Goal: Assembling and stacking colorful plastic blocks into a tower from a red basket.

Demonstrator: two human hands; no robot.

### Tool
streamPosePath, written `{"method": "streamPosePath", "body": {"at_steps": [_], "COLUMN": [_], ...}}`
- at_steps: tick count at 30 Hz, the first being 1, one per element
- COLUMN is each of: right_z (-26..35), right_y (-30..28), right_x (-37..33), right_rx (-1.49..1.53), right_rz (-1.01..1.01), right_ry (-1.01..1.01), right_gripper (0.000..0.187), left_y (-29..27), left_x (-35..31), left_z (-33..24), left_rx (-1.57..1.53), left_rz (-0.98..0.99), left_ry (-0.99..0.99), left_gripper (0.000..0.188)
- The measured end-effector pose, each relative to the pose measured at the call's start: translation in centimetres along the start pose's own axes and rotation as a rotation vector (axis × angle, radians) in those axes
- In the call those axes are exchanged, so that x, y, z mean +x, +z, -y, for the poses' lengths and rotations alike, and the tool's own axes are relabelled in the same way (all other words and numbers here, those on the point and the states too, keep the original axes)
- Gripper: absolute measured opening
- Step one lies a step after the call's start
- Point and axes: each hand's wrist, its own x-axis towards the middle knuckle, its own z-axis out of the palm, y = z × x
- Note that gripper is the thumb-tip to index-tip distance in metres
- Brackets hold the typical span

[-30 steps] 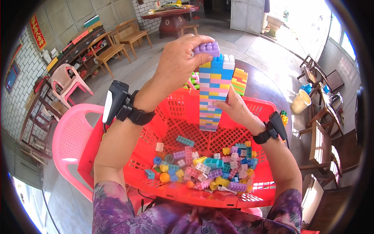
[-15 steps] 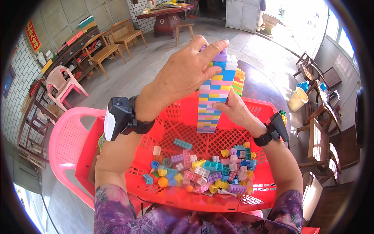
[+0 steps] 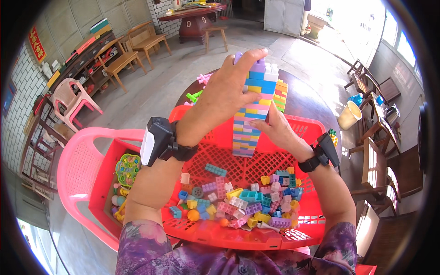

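Observation:
A tall tower of toy building bricks (image 3: 245,123), layered in pink, blue, yellow, purple and white, stands upright over the far part of a red plastic basket (image 3: 183,112). My left hand (image 3: 224,89) is closed around the tower's upper left side, its thumb on the near face and a finger across the purple brick (image 3: 258,67) at the top. Lower down, my right hand (image 3: 278,130) grips the right side, thumb against the near face. Loose bricks (image 3: 251,196) of several colours lie in the basket. My hands hide parts of the tower's sides.
A second brick stack (image 3: 280,95) stands behind the tower on a dark round table (image 3: 307,98). Left of the basket, a red box (image 3: 101,195) holding toys (image 3: 128,168) rests on a pink plastic chair (image 3: 71,160). Wooden chairs (image 3: 373,167) line the right side.
My left hand has slid slightly down the tower, and its forearm has shifted right, uncovering the toys in the red box. My right hand and the tower stay nearly in place.

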Motion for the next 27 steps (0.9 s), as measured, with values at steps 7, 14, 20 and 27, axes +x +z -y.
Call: {"method": "streamPosePath", "body": {"at_steps": [7,14,20,27], "right_z": [-0.4,-0.1,-0.7,-1.1], "right_y": [0.1,0.0,-0.1,0.5], "right_x": [0.1,-0.2,-0.6,0.0], "right_rx": [-0.027,-0.038,-0.008,-0.059], "right_rz": [-0.001,-0.003,0.002,0.008], "right_ry": [-0.031,-0.028,-0.033,-0.114], "right_gripper": [0.053,0.055,0.057,0.043], "left_y": [0.1,0.1,2.0,3.6], "left_x": [-0.1,-0.2,-1.4,-4.9], "left_z": [0.4,0.3,1.2,3.8], "left_rx": [-0.049,-0.029,-0.109,-0.606], "left_rz": [0.006,0.004,-0.136,-0.143], "left_ry": [-0.012,0.025,0.116,-0.074], "left_gripper": [0.072,0.072,0.077,0.063]}}
